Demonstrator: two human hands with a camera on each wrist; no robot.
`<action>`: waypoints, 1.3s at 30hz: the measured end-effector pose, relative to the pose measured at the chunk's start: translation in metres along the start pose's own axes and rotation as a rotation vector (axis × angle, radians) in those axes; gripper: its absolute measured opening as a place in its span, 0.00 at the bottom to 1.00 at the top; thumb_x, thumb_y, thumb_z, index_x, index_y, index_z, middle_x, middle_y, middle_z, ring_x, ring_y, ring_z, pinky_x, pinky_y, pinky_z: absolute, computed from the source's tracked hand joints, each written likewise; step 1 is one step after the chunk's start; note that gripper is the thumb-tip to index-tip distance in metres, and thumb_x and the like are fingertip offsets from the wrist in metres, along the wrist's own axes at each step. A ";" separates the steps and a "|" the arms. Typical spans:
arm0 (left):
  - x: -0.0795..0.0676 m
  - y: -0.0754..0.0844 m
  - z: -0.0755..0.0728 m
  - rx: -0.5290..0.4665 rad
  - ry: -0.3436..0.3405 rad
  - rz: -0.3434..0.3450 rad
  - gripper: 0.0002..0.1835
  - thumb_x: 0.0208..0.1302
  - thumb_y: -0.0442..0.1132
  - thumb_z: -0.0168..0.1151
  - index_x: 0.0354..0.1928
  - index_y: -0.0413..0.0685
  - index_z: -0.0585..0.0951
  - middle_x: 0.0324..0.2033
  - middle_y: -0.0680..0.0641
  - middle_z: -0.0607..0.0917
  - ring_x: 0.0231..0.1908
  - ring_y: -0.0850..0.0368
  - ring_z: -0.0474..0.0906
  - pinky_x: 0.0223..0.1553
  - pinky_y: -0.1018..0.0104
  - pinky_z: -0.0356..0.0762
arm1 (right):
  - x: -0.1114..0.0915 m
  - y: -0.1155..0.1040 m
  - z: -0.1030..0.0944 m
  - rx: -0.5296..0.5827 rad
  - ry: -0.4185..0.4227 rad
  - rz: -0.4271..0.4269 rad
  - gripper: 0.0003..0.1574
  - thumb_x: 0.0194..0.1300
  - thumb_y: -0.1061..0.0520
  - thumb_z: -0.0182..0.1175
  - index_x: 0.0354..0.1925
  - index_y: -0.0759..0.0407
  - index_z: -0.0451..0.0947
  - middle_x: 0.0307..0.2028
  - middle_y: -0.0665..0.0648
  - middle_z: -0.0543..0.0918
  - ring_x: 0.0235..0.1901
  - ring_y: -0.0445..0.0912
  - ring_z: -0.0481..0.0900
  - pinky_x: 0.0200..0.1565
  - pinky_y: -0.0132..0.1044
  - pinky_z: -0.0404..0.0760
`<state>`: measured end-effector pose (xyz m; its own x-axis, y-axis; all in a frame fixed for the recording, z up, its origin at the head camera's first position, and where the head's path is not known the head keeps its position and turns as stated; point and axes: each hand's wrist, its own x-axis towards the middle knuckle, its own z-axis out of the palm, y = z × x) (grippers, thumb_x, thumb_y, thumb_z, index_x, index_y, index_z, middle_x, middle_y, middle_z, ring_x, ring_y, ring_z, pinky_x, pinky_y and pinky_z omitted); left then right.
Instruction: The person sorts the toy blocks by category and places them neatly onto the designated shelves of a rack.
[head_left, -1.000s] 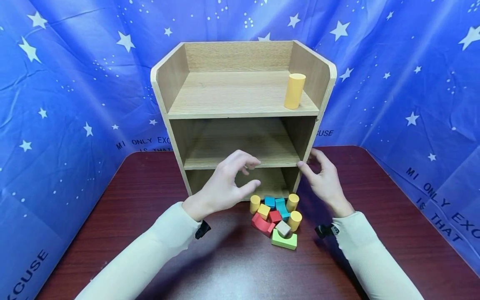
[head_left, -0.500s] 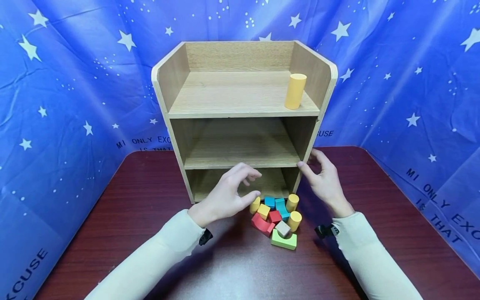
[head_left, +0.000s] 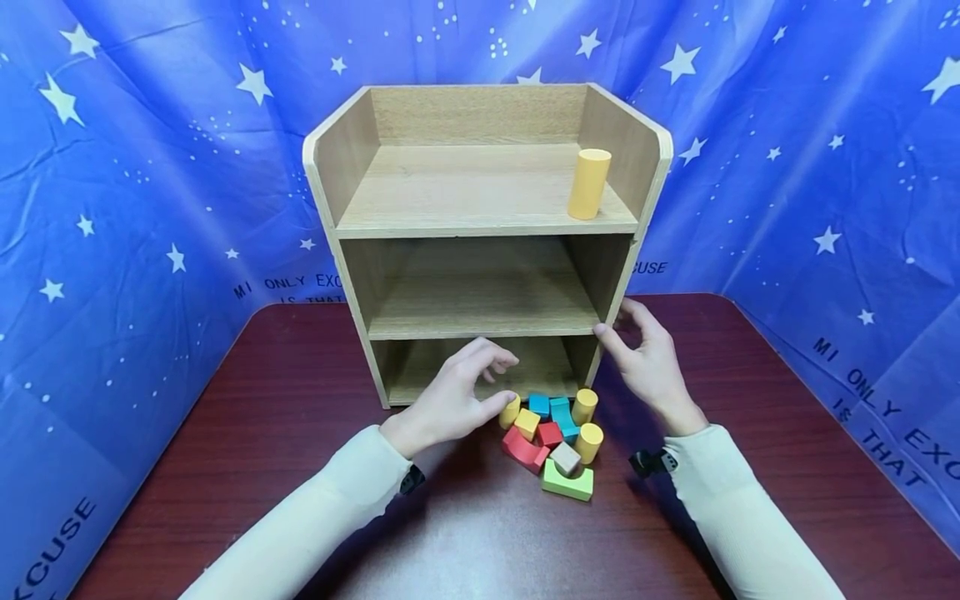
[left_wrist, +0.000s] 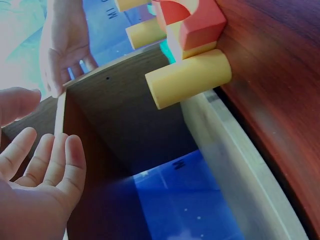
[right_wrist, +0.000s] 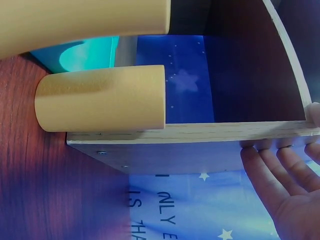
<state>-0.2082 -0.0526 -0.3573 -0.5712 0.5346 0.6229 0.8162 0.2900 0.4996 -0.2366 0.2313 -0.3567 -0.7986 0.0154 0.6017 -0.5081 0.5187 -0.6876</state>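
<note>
My left hand (head_left: 453, 400) hovers before the lowest compartment with fingers spread from the thumb and nothing between them. Its thumb tip overlaps a standing yellow cylinder block (head_left: 509, 414) at the left of the block pile. In the left wrist view that cylinder (left_wrist: 190, 77) stands apart from the fingers. My right hand (head_left: 652, 367) holds the right side panel of the wooden shelf (head_left: 480, 229), thumb at the front edge and fingers along the outer face. The right wrist view shows those fingertips (right_wrist: 247, 150) against the panel.
In front of the shelf sit a red arch (head_left: 523, 450), a green arch (head_left: 567, 481), a teal curved block (head_left: 564, 418), small cubes and two more yellow cylinders (head_left: 589, 442). A taller yellow cylinder (head_left: 589, 185) stands on the top shelf. A blue star curtain (head_left: 150, 167) surrounds the table.
My left hand has come down from the middle shelf's height toward the left yellow cylinder. The right hand keeps its hold on the side panel, and the blocks stay put.
</note>
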 end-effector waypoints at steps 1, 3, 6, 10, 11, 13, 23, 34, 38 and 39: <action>-0.001 -0.001 0.001 0.002 -0.002 -0.004 0.19 0.53 0.32 0.69 0.48 0.44 0.77 0.42 0.53 0.77 0.39 0.63 0.74 0.42 0.69 0.76 | 0.000 0.000 0.000 -0.004 0.001 0.000 0.25 0.63 0.57 0.63 0.58 0.60 0.73 0.41 0.59 0.81 0.40 0.37 0.75 0.43 0.26 0.73; -0.002 -0.004 0.003 0.002 -0.004 -0.008 0.20 0.52 0.31 0.69 0.48 0.44 0.77 0.41 0.52 0.77 0.38 0.63 0.74 0.41 0.68 0.76 | -0.001 0.000 0.000 -0.013 0.003 0.002 0.25 0.63 0.56 0.63 0.58 0.59 0.73 0.41 0.58 0.81 0.40 0.36 0.74 0.43 0.25 0.73; -0.003 -0.007 0.006 0.003 -0.010 -0.014 0.20 0.51 0.30 0.70 0.48 0.44 0.78 0.41 0.52 0.77 0.38 0.63 0.74 0.41 0.67 0.77 | -0.001 0.000 0.000 -0.019 0.002 0.001 0.25 0.63 0.56 0.63 0.57 0.59 0.73 0.41 0.58 0.81 0.40 0.36 0.74 0.43 0.24 0.72; -0.005 -0.011 0.009 -0.002 -0.024 -0.032 0.20 0.51 0.29 0.70 0.48 0.44 0.78 0.40 0.52 0.77 0.38 0.63 0.74 0.40 0.68 0.77 | -0.001 0.001 0.000 -0.016 0.007 -0.004 0.25 0.63 0.56 0.63 0.57 0.60 0.74 0.41 0.58 0.81 0.40 0.36 0.74 0.42 0.24 0.72; -0.005 -0.011 0.010 -0.004 -0.027 -0.039 0.20 0.51 0.29 0.70 0.48 0.44 0.78 0.40 0.52 0.77 0.38 0.62 0.75 0.41 0.68 0.77 | -0.001 0.001 0.001 -0.013 0.008 -0.005 0.24 0.63 0.57 0.63 0.57 0.60 0.74 0.41 0.58 0.80 0.40 0.36 0.74 0.42 0.25 0.72; -0.006 -0.013 0.010 -0.007 -0.032 -0.054 0.21 0.51 0.30 0.70 0.48 0.43 0.78 0.40 0.51 0.77 0.39 0.62 0.75 0.41 0.68 0.78 | -0.001 0.001 0.001 -0.009 0.009 -0.008 0.24 0.63 0.57 0.63 0.57 0.60 0.74 0.41 0.58 0.80 0.40 0.36 0.74 0.42 0.25 0.73; -0.007 -0.021 0.016 -0.019 -0.096 -0.126 0.21 0.51 0.30 0.69 0.49 0.43 0.77 0.40 0.50 0.77 0.41 0.51 0.77 0.41 0.66 0.78 | 0.000 0.000 0.001 -0.009 0.004 -0.006 0.24 0.63 0.57 0.63 0.57 0.59 0.74 0.42 0.58 0.81 0.40 0.37 0.75 0.42 0.29 0.74; -0.010 -0.027 0.023 -0.013 -0.184 -0.204 0.22 0.53 0.31 0.69 0.52 0.42 0.76 0.44 0.45 0.77 0.42 0.55 0.76 0.44 0.66 0.77 | -0.001 0.000 0.000 -0.004 -0.006 -0.008 0.25 0.63 0.57 0.63 0.58 0.59 0.73 0.43 0.58 0.81 0.41 0.35 0.75 0.43 0.27 0.74; -0.010 -0.028 0.025 -0.011 -0.212 -0.227 0.23 0.54 0.31 0.68 0.53 0.40 0.76 0.46 0.41 0.77 0.43 0.54 0.75 0.45 0.65 0.77 | 0.000 0.001 0.000 -0.009 -0.004 -0.009 0.24 0.64 0.57 0.62 0.58 0.58 0.74 0.43 0.58 0.81 0.41 0.36 0.75 0.43 0.27 0.73; -0.010 -0.029 0.026 -0.006 -0.218 -0.232 0.23 0.54 0.31 0.68 0.53 0.40 0.75 0.46 0.41 0.77 0.44 0.54 0.75 0.45 0.65 0.77 | 0.000 0.001 0.000 -0.011 -0.003 -0.010 0.24 0.64 0.57 0.62 0.58 0.58 0.74 0.43 0.58 0.81 0.41 0.36 0.75 0.43 0.27 0.73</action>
<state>-0.2235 -0.0457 -0.3939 -0.7092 0.6128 0.3486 0.6658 0.4196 0.6170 -0.2369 0.2317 -0.3575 -0.7948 0.0075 0.6068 -0.5122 0.5280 -0.6774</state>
